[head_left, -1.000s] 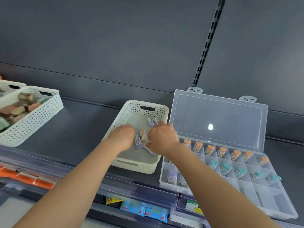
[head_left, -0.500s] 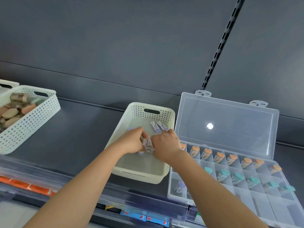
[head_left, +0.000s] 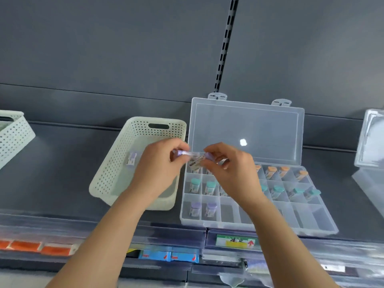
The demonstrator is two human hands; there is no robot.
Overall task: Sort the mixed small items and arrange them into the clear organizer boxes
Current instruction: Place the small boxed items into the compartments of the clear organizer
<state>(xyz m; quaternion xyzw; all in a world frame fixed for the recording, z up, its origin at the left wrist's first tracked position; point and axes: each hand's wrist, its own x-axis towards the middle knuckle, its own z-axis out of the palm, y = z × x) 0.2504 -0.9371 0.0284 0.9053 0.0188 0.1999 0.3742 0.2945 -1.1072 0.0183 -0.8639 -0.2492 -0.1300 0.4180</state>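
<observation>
My left hand pinches a small purple-capped vial above the right rim of the white perforated basket. My right hand pinches more purple-capped vials over the back left of the clear organizer box, whose lid stands open. One purple vial lies in the basket. The box holds orange-capped vials in the back row, teal-capped ones in the middle row and two purple-capped ones at the front left.
Another white basket sits at the far left. A second clear box stands at the right edge. All rest on a dark grey shelf with a clear front rail and price tags below.
Both hands have lifted out of the basket with vials and moved right, toward the organizer. The camera has swung right, so the left basket is mostly out of view.
</observation>
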